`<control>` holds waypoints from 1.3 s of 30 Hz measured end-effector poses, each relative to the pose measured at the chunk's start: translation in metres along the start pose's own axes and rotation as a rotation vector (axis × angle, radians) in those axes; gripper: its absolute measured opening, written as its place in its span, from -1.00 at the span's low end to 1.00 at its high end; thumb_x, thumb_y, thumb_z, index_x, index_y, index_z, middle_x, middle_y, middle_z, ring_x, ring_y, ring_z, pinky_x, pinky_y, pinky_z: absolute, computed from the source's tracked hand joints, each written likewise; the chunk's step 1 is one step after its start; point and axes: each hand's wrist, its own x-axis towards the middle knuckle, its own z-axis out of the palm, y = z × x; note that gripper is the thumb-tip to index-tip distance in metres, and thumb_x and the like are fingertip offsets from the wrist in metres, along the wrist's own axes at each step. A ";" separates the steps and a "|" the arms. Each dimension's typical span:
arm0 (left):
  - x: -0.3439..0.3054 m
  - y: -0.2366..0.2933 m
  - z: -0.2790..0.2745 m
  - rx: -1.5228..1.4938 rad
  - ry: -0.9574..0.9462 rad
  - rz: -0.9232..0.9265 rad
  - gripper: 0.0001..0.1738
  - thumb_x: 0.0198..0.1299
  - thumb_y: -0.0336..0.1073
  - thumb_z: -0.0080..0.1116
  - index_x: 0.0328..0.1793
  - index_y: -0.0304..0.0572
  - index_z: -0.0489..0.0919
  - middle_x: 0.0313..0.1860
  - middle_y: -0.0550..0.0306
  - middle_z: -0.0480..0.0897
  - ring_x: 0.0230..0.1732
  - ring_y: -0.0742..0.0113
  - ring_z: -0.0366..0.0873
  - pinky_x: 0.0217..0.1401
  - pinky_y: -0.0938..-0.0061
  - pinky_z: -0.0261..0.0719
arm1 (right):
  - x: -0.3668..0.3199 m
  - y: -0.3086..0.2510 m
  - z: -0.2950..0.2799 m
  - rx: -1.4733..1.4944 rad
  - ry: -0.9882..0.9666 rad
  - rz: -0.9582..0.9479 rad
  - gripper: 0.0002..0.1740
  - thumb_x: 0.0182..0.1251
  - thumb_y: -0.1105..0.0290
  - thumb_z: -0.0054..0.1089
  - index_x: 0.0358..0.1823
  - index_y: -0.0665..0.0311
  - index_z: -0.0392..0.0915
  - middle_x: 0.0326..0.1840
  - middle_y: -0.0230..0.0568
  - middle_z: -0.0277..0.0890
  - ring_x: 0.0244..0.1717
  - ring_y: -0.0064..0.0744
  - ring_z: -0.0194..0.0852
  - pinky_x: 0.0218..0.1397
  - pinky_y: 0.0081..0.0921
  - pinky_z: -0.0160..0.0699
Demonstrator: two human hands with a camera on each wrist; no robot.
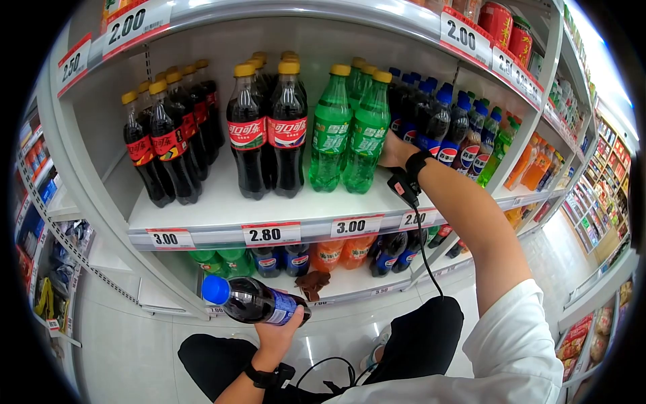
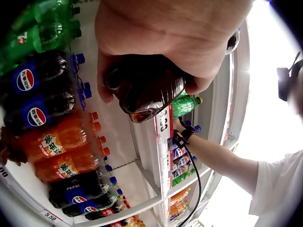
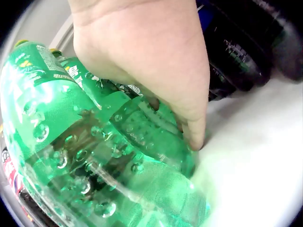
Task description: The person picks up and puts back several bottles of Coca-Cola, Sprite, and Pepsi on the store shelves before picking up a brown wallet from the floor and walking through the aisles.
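My left hand (image 1: 280,331) grips a dark cola bottle (image 1: 250,300) with a blue cap, tilted over my knees. In the left wrist view, the left hand's (image 2: 165,33) fingers and thumb wrap around the bottle's dark lower part (image 2: 144,87). My right hand (image 1: 396,151) is on the middle shelf, beside the front right green bottle (image 1: 367,138). The right wrist view shows the right hand (image 3: 147,56) against a green bottle (image 3: 154,135) behind the nearest one; some fingers are hidden, so its hold is unclear. Another green bottle (image 1: 330,135) stands to the left.
Red-labelled cola bottles (image 1: 287,128) stand left of the green ones, with more (image 1: 171,138) further left. Blue-capped cola bottles (image 1: 437,121) are close to the right hand's other side. Below, a lower shelf holds orange bottles (image 1: 359,250). A cable (image 1: 422,249) hangs from the right wrist.
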 end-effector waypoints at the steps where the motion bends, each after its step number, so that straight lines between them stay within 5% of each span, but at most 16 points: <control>1: 0.000 0.000 -0.001 0.001 -0.001 0.000 -0.51 -0.02 -0.50 0.43 0.03 -0.25 0.44 -0.16 0.18 0.52 -0.16 0.44 0.53 -0.05 0.52 0.53 | 0.000 -0.001 0.001 0.001 0.000 0.000 -0.20 0.39 -0.32 -0.26 0.33 0.21 0.35 0.44 -0.12 0.25 0.38 -0.15 0.21 0.47 -0.05 0.12; 9: -0.003 -0.001 -0.010 -0.052 0.039 -0.056 -0.53 -0.01 -0.49 0.43 0.02 -0.24 0.45 -0.17 0.19 0.53 -0.17 0.46 0.52 -0.06 0.53 0.53 | 0.000 -0.004 0.009 -0.036 0.232 -0.061 -0.28 0.43 -0.27 -0.29 0.24 0.18 0.44 0.37 -0.16 0.36 0.31 -0.20 0.30 0.42 -0.12 0.21; 39: -0.002 0.004 -0.022 -0.042 0.089 -0.098 -0.54 -0.05 -0.51 0.43 -0.01 -0.24 0.47 -0.18 0.17 0.53 -0.20 0.43 0.53 -0.07 0.52 0.54 | 0.019 0.006 -0.009 0.107 0.168 -0.061 -0.29 0.44 -0.25 -0.29 0.24 0.19 0.44 0.34 -0.15 0.38 0.29 -0.20 0.32 0.42 -0.15 0.23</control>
